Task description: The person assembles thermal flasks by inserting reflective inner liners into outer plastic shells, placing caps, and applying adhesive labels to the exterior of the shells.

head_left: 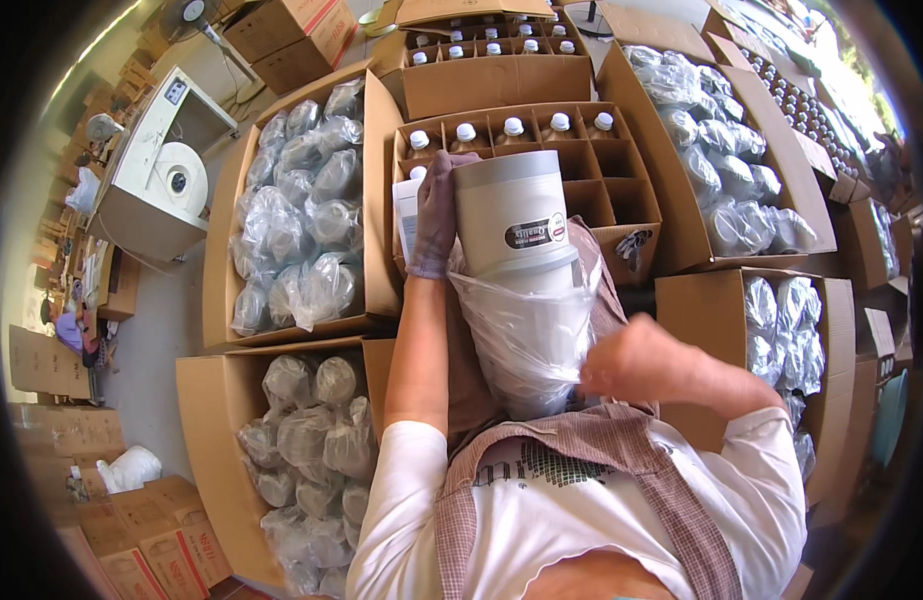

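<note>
A large pale-grey cylindrical container [510,200] with a dark label leans across my lap, its upper part bare. Around its lower part hangs a clear plastic bag [522,320], loose and wrinkled. My left hand [437,215], in a grey glove, grips the container along its upper left side; some of the fingers are hidden behind it. My bare right hand [622,357] is closed at the bag's right edge, slightly blurred. Just left of the gloved hand is a white-capped bottle [407,210], partly covered by the hand.
Beyond my lap stands a divided carton [522,120] with white-capped bottles in its far row. A dark glove [634,248] hangs on its near side. Cartons of plastic-wrapped items [307,215] flank me on both sides. A white machine [167,150] stands at far left.
</note>
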Action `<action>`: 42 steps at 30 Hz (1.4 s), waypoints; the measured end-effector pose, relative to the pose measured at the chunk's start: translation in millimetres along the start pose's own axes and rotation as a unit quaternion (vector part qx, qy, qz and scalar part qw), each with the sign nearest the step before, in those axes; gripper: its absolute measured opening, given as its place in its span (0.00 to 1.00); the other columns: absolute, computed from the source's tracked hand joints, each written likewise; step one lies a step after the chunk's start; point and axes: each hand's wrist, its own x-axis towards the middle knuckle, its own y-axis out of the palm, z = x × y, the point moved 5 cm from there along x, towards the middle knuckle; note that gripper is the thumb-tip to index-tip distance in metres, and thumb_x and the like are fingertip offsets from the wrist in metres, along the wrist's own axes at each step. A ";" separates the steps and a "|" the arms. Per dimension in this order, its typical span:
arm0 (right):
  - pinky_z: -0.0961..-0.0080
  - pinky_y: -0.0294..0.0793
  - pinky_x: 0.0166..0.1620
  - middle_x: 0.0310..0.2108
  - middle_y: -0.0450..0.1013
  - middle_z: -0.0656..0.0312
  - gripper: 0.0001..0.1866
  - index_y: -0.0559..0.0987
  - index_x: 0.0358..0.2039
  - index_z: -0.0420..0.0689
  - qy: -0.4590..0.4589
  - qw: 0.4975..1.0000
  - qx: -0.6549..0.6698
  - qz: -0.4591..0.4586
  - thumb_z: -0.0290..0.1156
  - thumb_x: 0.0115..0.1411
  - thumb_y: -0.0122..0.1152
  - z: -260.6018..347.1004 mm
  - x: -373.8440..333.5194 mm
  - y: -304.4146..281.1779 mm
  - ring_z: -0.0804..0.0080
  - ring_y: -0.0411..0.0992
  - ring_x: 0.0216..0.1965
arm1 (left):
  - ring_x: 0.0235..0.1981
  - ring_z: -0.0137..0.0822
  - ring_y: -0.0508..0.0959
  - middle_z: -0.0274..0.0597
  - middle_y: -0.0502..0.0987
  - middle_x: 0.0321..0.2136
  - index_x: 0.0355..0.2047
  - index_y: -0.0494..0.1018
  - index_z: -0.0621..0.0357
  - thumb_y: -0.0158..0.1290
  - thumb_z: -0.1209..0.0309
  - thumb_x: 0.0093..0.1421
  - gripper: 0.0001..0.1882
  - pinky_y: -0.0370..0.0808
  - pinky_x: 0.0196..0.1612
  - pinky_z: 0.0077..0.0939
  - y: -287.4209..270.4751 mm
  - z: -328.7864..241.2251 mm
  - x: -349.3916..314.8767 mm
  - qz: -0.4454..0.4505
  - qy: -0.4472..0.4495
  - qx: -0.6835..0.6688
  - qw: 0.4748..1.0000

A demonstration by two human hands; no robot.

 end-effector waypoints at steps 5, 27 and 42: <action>0.65 0.73 0.37 0.33 0.67 0.58 0.15 0.79 0.43 0.48 -0.016 0.930 -0.127 -0.343 0.27 0.54 0.68 -9.8 64.5 -73.2 0.60 0.71 0.35 | 0.38 0.28 0.76 0.37 0.79 0.36 0.41 0.78 0.61 0.39 0.52 0.75 0.25 0.74 0.44 0.25 17.9 -15.0 2.0 0.023 0.121 0.010 0.992; 0.63 0.73 0.35 0.33 0.66 0.57 0.06 0.72 0.30 0.41 -0.257 0.922 -0.217 -0.192 0.26 0.52 0.57 -37.9 90.4 -82.7 0.61 0.71 0.34 | 0.43 0.40 0.76 0.46 0.78 0.40 0.39 0.74 0.63 0.34 0.61 0.73 0.22 0.72 0.53 0.33 20.6 -6.0 0.1 0.008 0.106 0.089 0.990; 0.73 0.78 0.30 0.26 0.74 0.61 0.14 0.74 0.36 0.37 0.432 0.617 0.299 -0.586 0.27 0.52 0.69 -400.6 -91.7 132.0 0.72 0.76 0.29 | 0.50 0.46 0.78 0.53 0.79 0.42 0.41 0.68 0.70 0.38 0.57 0.71 0.23 0.68 0.63 0.41 16.1 -22.3 -8.7 -0.033 0.086 0.058 0.994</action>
